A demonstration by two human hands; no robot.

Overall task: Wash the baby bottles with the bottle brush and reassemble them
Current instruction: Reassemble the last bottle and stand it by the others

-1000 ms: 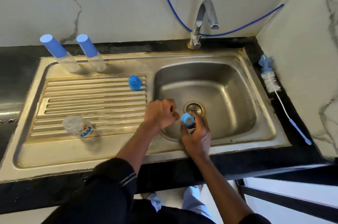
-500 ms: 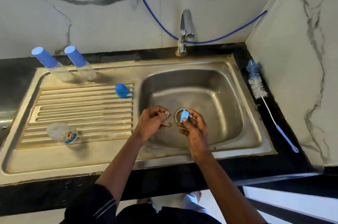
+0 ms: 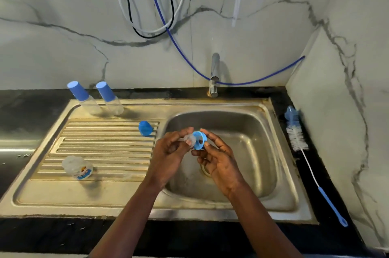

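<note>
A second ago my right grip (image 3: pixel 219 161) held the blue collar ring (image 3: pixel 199 140) face-up, low in the sink (image 3: pixel 231 213), with my left grip (image 3: pixel 170 152) balled up next to it. Since then I have turned the ring on edge so its opening faces left. The clear teat (image 3: pixel 188 139) now shows in my left fingers, with its base touching the ring's mouth. I take that to mean I am past scrubbing this part and starting to put it back together, since the teat has to be seated through the ring before anything is screwed on. My left grip is nearly closed, thumb and fingertips pinching the soft teat and the other fingers curled under. My right grip is looser: forefinger over the top of the ring's rim and thumb at its lower edge, with the remaining fingers spread and relaxed below it. Both parts are held above the basin, clear of the steel. The open bottle (image 3: pixel 77 167) they likely belong to lies on its side on the drainboard (image 3: pixel 105 146), and the blue cap (image 3: pixel 145 128) sits near the basin edge. Two capped bottles (image 3: pixel 81 97) stand at the back. The bottle brush (image 3: pixel 296 137) lies on the tabletop (image 3: pixel 294 173) to the right, well apart from my hands.
</note>
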